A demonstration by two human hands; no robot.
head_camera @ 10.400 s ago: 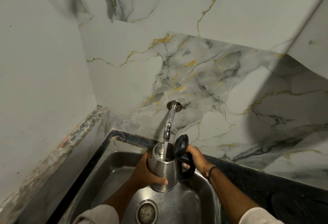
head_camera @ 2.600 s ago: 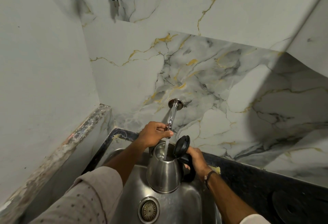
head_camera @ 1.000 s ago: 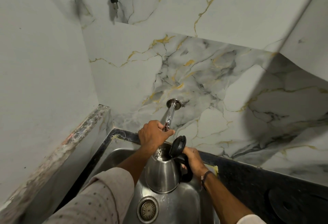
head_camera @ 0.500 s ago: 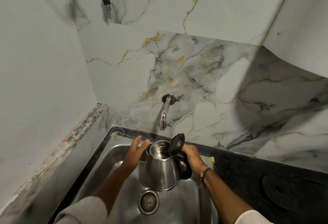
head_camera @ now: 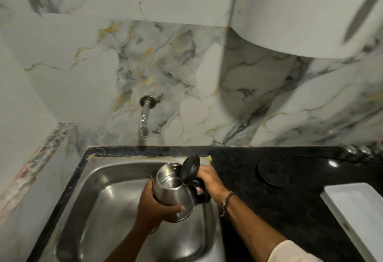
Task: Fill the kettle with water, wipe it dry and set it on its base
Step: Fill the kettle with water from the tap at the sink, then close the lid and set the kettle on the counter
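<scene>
A steel kettle with its black lid flipped up hangs over the right part of the steel sink. My right hand is closed on its black handle. My left hand wraps the body from the left and below. The round black kettle base lies on the dark counter, to the right of the kettle. The wall tap above the sink has no water coming from it.
A white tray sits at the counter's right edge. Several shiny jar lids stand at the back right against the marble wall. A white rounded cabinet overhangs the counter. A speckled ledge borders the sink's left side.
The tap was shut off and my left hand dropped from it onto the kettle's body. The kettle moved right and away from the spout, and the view swung right, showing base and tray.
</scene>
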